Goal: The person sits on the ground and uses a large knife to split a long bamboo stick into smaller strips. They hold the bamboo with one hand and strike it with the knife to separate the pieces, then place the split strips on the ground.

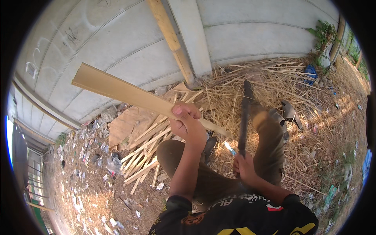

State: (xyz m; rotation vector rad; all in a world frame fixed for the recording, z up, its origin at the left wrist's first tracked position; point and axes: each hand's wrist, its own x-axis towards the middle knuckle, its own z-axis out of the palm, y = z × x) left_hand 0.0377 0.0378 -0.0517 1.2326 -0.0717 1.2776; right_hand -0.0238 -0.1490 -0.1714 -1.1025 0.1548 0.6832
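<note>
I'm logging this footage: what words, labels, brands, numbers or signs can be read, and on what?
Black shirt: pale lettering across it; wording not copied here.
Concrete wall: scrawled marks, too unclear to read.
Litter: any print too small to read.
Bamboo strip, knife: none visible.

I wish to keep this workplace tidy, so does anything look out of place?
Yes: a crumpled clear plastic bag lies left of the piled bamboo strips, and pale litter dots the ground there; both look like rubbish.

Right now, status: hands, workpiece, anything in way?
Left hand grips bamboo strip. Right hand holds dark blade. Strip slanted; nothing seen between lower end and blade.
</note>
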